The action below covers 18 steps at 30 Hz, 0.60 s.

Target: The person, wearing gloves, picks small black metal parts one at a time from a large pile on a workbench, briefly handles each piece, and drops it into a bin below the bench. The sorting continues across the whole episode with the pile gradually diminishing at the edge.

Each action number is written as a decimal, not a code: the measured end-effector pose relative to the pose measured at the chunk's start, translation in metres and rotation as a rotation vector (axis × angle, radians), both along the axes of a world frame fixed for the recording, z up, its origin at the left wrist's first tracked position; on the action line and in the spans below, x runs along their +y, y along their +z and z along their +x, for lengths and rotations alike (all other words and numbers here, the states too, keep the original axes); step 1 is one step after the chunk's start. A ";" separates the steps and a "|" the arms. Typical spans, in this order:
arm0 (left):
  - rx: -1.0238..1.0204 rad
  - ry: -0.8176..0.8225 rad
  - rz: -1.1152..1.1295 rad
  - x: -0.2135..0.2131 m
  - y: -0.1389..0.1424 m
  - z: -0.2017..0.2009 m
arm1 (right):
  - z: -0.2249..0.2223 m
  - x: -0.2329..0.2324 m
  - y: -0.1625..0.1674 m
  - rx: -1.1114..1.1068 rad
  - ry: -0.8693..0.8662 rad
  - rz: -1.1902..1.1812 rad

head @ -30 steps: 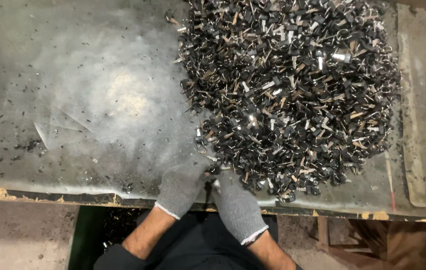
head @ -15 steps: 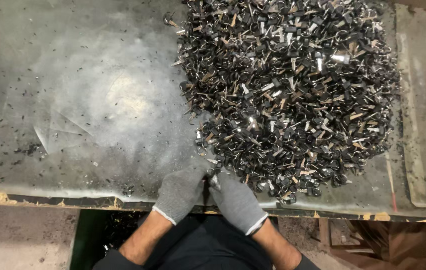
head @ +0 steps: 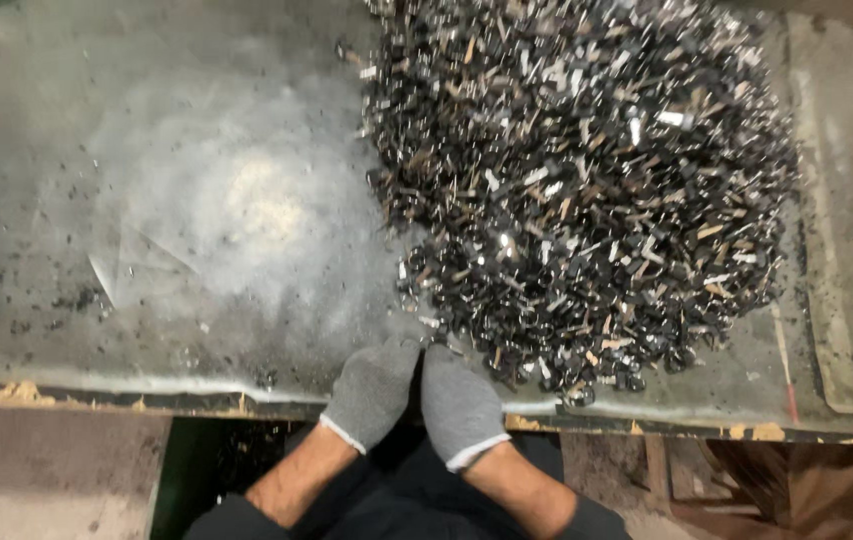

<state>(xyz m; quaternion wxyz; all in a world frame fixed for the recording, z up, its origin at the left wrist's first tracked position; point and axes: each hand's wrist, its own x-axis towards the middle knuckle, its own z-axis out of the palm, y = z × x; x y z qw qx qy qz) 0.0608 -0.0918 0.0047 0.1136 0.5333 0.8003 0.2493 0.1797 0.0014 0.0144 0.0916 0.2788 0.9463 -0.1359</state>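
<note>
Both gloved hands (head: 415, 392) drawn back slightly from metal pile (head: 577, 190) edge

We see grey knit gloves with white cuffs on both hands, left (head: 372, 392) and right (head: 459, 405). The pile (head: 577, 190) is black and silvery, flecked with tan bits (some glinting white). The worktop (head: 97, 150) is dull grey-green with a pale, whitish patch and dark specks; its front edge shows yellowish-tan chips.

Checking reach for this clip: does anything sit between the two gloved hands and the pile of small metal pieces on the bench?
Nothing visible does. The left hand and right hand, both in grey gloves, rest side by side at the bench's near edge, fingertips right at the near fringe of the pile of small metal pieces.
</note>
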 end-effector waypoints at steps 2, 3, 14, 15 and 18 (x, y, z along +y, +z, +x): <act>-0.211 0.165 -0.063 0.000 0.003 -0.002 | 0.008 0.015 0.008 -0.001 -0.002 -0.192; -0.201 0.161 -0.040 0.000 0.003 -0.002 | 0.013 0.022 0.011 -0.010 -0.002 -0.295; -0.028 0.051 0.275 -0.007 -0.012 0.003 | 0.008 0.005 0.005 0.003 0.030 -0.004; -0.040 0.040 0.214 -0.007 -0.013 0.003 | 0.007 0.002 0.005 -0.080 -0.007 -0.030; 0.008 -0.001 0.099 -0.003 -0.019 0.001 | 0.007 0.002 0.004 0.155 0.069 0.155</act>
